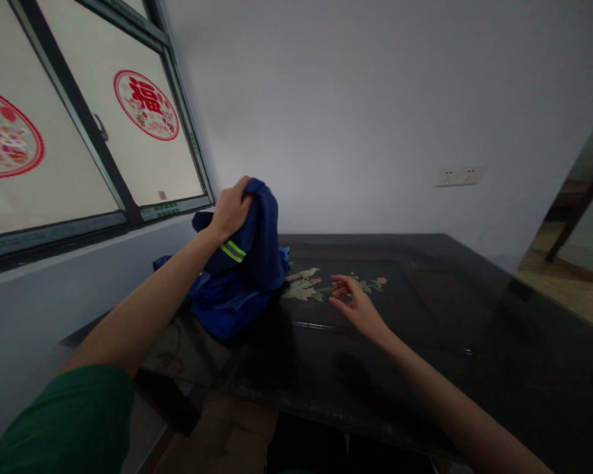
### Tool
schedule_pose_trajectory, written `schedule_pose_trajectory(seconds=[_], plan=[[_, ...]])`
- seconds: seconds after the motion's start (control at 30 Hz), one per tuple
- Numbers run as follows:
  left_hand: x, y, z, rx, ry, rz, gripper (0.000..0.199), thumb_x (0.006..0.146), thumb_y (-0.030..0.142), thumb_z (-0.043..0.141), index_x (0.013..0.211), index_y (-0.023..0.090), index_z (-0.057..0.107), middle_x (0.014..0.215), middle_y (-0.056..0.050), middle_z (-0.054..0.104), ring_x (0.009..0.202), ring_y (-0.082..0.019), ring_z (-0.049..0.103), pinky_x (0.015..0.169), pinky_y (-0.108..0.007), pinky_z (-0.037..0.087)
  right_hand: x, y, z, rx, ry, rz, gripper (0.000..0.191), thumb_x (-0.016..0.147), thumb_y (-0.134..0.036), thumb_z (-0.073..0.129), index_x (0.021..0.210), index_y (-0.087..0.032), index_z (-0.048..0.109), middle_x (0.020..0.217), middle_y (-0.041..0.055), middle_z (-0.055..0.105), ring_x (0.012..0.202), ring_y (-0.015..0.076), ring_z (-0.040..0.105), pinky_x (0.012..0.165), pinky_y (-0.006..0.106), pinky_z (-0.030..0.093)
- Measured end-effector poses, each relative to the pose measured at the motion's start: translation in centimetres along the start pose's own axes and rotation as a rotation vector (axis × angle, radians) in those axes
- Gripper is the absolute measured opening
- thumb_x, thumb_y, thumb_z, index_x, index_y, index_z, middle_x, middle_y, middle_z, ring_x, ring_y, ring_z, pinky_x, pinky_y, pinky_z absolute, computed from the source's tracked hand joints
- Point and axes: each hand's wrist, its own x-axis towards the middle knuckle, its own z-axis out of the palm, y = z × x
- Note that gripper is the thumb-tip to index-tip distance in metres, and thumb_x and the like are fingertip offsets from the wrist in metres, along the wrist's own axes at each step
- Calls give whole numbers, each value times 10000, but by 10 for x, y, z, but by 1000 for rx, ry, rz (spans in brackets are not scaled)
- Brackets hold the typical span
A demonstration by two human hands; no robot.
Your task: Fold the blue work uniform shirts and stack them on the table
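Cloth, blue, bunched on dark table at left, top held up, gripped by left hand. Right hand empty, fingers parted (floral pattern just by). Best: right pinches loose edge, both spread folds evenly.

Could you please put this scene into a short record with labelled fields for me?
Left hand: the left hand grips the top of the blue cloth, holding that part up
Right hand: the right hand holds nothing, fingers apart and slightly curled, near the flower picture
Cloth: bunched, with a bright striped band; its lower part is on the table
Table: dark and shiny, against the wall
Window: the window at left bears round red stickers
Wall: pale, with sockets
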Motion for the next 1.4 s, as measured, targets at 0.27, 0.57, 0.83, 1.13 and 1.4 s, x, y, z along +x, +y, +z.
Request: schedule_pose_trajectory(seconds=[0.27, 0.57, 0.83, 1.13, 1.4], plan=[[-103, 181, 16, -529, -586, 358, 481, 854, 271, 591, 1307, 163, 472, 1232, -118, 605, 1135, -278, 568, 992, -420, 416, -16, -40, -31, 142, 52, -187, 979, 707, -525, 727, 1492, -285, 193, 1458, 94, 393, 1323, 275, 402, 1073, 443, 395], [-178, 116, 32, -816, -679, 5, 313, 926, 342, 456, 1178, 208, 584, 1098, -67, 677, 999, -203, 638, 909, -348, 496, -153, 35, -200, -305, -9, 253, 520, 662, -570, 720, 1056, -232, 683, 1138, 119, 683, 1033, 336, 644, 930, 479, 517], [-218, 108, 96, -662, -742, 199, 381, 883, 284, 532, 1259, 226, 549, 1290, -91, 573, 1216, -228, 509, 1066, -427, 386, -190, 20, -237, -477, 235, 301, 407, 777, -448, 624, 1134, -253, 646, 1145, 121, 670, 1031, 281, 647, 852, 403, 559], [-233, 152, 135, -701, -899, 391, 771, 746, 235, 695, 1434, 237, 346, 1522, -132, 309, 1391, -288, 302, 1134, -504, 273, -175, 7, -198, -500, -130, 158, 429, 809, -388, 618, 1220, -265, 626, 1284, 93, 601, 1208, 259, 541, 1059, 471, 409], [-230, 158, 148, -763, -851, 210, 640, 757, 201, 662, 1345, 192, 409, 1360, -161, 509, 1243, -311, 485, 1058, -493, 352, -190, 25, -180, -459, -67, 239, 461, 807, -394, 636, 1236, -230, 600, 1263, 125, 601, 1152, 264, 571, 1023, 466, 433]])
